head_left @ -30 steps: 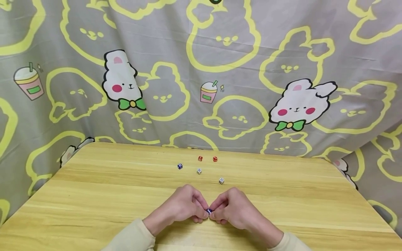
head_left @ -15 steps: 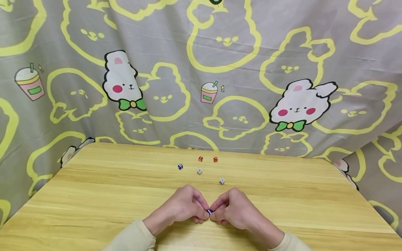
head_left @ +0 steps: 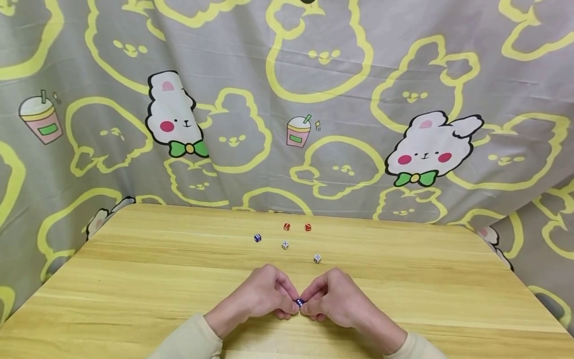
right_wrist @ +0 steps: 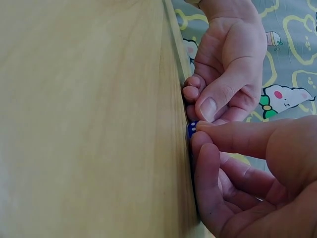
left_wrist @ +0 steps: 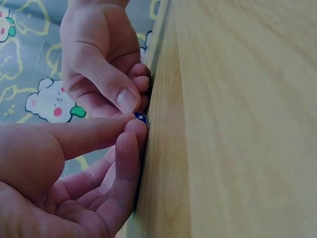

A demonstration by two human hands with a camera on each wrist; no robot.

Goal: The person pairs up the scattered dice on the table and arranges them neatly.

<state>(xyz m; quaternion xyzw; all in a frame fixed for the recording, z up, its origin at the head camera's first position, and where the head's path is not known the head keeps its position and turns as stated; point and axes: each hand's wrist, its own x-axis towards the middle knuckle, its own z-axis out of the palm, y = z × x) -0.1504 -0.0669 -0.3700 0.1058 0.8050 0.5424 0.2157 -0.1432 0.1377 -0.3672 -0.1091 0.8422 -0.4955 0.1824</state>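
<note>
Blue with white pips, the small die [head_left: 299, 302] is pinched between my 2 hands, low over the wooden table [head_left: 134, 279]; whether it touches the wood, I cannot tell. My left hand [head_left: 262, 294] grips it from the left, thumb and forefinger closed on it, and my right hand [head_left: 336, 299] grips it the same way from the right. Under those 2 pinches, my other fingers curl in. In both wrist views my fingertips cover most of this die, so just a bit of blue with white dots peeps out between them. My wrists come out of pale cream sleeves [head_left: 188, 339], nearer to me than the pinched die and off to either side of it.

5 more dice lie on the table, all beyond the pinched die and apart from each other. Closest to it is the near white die [head_left: 317, 259], a little to its right. The far white die [head_left: 285, 245] sits farther beyond it, slightly left. The loose blue die [head_left: 257, 238] lies farther off to its left. Farthest from it are the left red die [head_left: 287, 227] and the right red die [head_left: 308, 227], to either side of straight ahead. Well beyond it hangs a grey curtain [head_left: 242, 55] with yellow outlines.
</note>
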